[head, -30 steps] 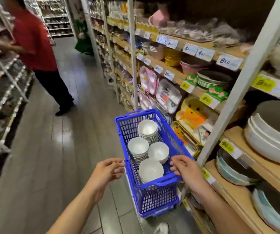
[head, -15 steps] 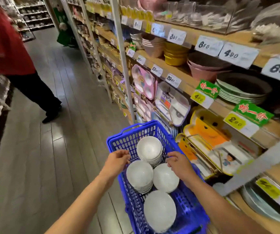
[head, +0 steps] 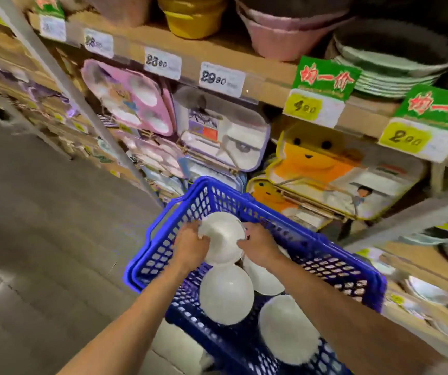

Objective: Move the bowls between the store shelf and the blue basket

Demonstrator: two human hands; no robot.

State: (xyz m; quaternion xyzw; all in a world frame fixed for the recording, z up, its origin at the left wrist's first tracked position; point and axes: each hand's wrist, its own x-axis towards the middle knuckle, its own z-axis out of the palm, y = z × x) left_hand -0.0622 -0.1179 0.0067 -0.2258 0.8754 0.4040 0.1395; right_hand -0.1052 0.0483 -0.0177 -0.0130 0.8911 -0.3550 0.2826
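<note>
Grabbing the far stack of bowls [head: 221,240] at the blue basket's [head: 333,255] far end, you've got your left hand [head: 190,247] and right hand [head: 259,246] clamped on either side. Next is probably a level lift toward the shelf [head: 266,74]. Half a second ago, both hands were just reaching in.

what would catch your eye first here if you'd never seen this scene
The blue basket sits low in the middle, and the left hand and right hand grip white bowls at its far end, with other bowls nearer the camera. Behind it stands an orange bear tray, under green signs with red characters.
</note>
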